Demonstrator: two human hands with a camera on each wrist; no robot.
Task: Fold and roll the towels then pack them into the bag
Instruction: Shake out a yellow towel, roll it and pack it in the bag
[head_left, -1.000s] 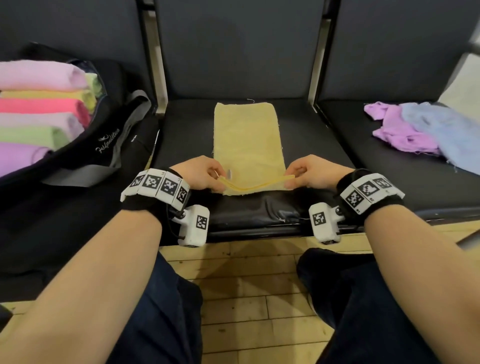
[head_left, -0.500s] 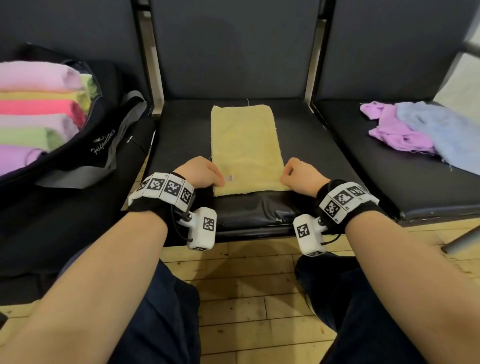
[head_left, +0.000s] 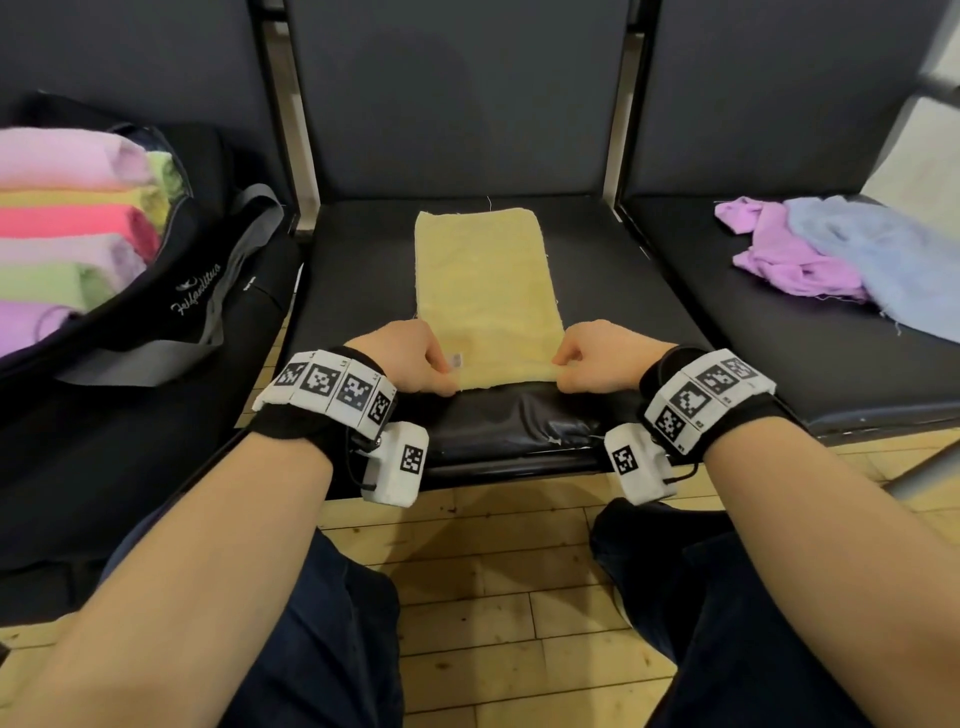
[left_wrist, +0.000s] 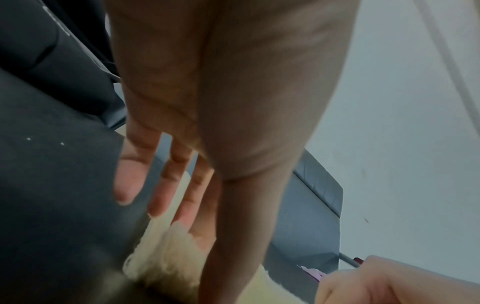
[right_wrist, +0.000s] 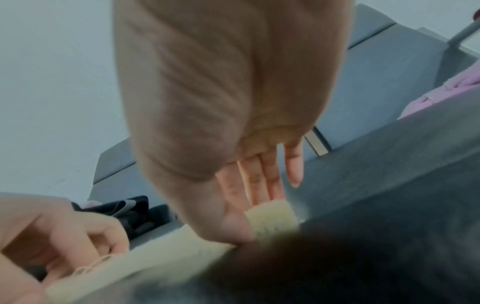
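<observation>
Rolling is the step in hand, judged from the layout: the yellow towel (head_left: 485, 291) lies folded into a long strip on the middle seat (head_left: 613, 291), its far end at 12 o'clock and its near edge at 6 o'clock, just short of the seat's front lip. The left hand (head_left: 410, 358) pinches the near left corner, thumb and fingers closed on the cloth; the right hand (head_left: 597, 361) pinches the near right corner likewise, and the near edge looks slightly raised between them. The wrist views agree: in each, the thumb and forefingers close on the fuzzy hem while the other fingers stay spread. To do this well, turn the first lip over tightly and evenly, both corners advancing together toward 12 o'clock, otherwise the roll is likely to cone or skew. Keep tension across the width so the layers do not creep apart; the cloth looks soft and thin and should compress easily. A small label (head_left: 456, 360) sits beside the left thumb and is best tucked inside. The bag (head_left: 171, 291) stands at 9 o'clock with rolled towels (head_left: 67, 223) stacked inside; a purple towel (head_left: 779, 254) and a blue towel (head_left: 878, 260) lie crumpled on the seat at 3 o'clock, not yet folded.
</observation>
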